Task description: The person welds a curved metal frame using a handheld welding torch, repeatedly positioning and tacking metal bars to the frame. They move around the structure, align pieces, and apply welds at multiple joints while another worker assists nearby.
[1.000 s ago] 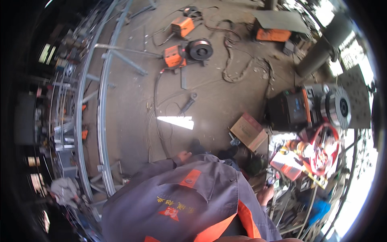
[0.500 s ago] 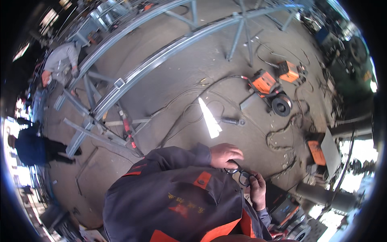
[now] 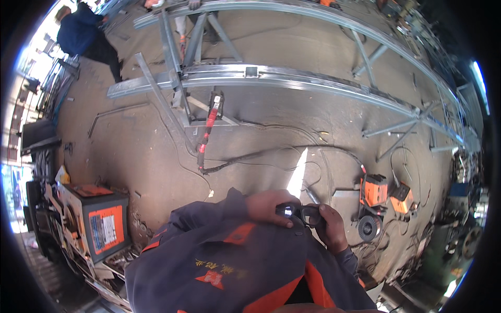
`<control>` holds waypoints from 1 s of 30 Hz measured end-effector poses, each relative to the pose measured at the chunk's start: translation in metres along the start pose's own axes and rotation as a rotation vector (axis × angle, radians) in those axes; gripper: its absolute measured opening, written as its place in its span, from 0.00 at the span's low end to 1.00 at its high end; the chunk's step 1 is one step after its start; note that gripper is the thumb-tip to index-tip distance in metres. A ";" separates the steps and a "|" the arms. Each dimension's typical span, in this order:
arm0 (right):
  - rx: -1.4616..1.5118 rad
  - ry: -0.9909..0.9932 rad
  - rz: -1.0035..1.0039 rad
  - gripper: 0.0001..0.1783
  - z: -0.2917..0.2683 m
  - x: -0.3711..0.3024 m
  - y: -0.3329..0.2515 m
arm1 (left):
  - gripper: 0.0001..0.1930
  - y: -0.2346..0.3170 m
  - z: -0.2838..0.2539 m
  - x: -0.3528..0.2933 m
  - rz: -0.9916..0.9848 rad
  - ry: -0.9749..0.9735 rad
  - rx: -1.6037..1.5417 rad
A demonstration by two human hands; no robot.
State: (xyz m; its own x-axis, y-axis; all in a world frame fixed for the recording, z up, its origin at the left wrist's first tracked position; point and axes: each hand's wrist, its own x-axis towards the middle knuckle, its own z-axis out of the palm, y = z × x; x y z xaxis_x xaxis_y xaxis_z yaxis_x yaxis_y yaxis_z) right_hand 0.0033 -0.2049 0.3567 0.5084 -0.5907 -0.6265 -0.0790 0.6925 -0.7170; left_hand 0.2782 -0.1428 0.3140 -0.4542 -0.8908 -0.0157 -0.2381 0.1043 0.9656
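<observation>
Dark glasses (image 3: 310, 215): up off the floor, between the two hands, just in front of the person's chest; one lens has a bright shine on it.
Left hand (image 3: 269, 206): pinching the left end of the glasses, with its fingers bent around it.
Right hand (image 3: 333, 229): pinching the right end of the glasses, with the thumb up near the dark lens.
Jacket (image 3: 250, 261): dark grey with orange parts, and a red mark on the chest.
Floor (image 3: 156, 138): brown-grey, with a bright white strip of light (image 3: 297, 180) just past the hands.
Small tool (image 3: 312, 195): on the floor near the glasses, partly hidden, so I cannot tell its kind.
Black hose (image 3: 271, 151): bends across the floor, from the red-wrapped handle (image 3: 209, 130) on the left to the orange machine (image 3: 374, 189) on the right.
Black reel (image 3: 369, 228): right beside that machine.
Orange box (image 3: 404, 202): a bit farther right, near the machine.
Long metal frame (image 3: 219, 79): shiny grey bars and legs, past the handle.
Big box (image 3: 107, 224): grey and orange, well off to the left.
Other person (image 3: 83, 34): in dark clothes, far off at the upper left.
</observation>
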 end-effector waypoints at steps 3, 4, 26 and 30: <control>0.013 -0.165 0.072 0.22 -0.002 0.048 -0.027 | 0.31 0.001 -0.021 -0.002 -0.011 0.195 0.101; 0.004 -0.257 0.053 0.23 -0.004 0.063 -0.037 | 0.33 0.002 -0.029 0.001 -0.006 0.268 0.138; -0.232 -0.518 0.027 0.25 0.023 0.269 -0.183 | 0.22 -0.019 -0.120 0.104 -0.561 1.103 -0.520; -0.326 -0.408 -0.038 0.22 0.043 0.278 -0.180 | 0.22 -0.016 -0.128 0.092 -0.450 1.154 -1.008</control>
State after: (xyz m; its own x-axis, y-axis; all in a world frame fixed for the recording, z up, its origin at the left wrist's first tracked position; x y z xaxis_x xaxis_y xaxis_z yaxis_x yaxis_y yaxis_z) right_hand 0.1955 -0.4755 0.3244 0.8041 -0.3585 -0.4743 -0.2834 0.4703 -0.8358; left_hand 0.3503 -0.2831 0.3299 0.4680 -0.6580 -0.5900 0.6845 -0.1523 0.7129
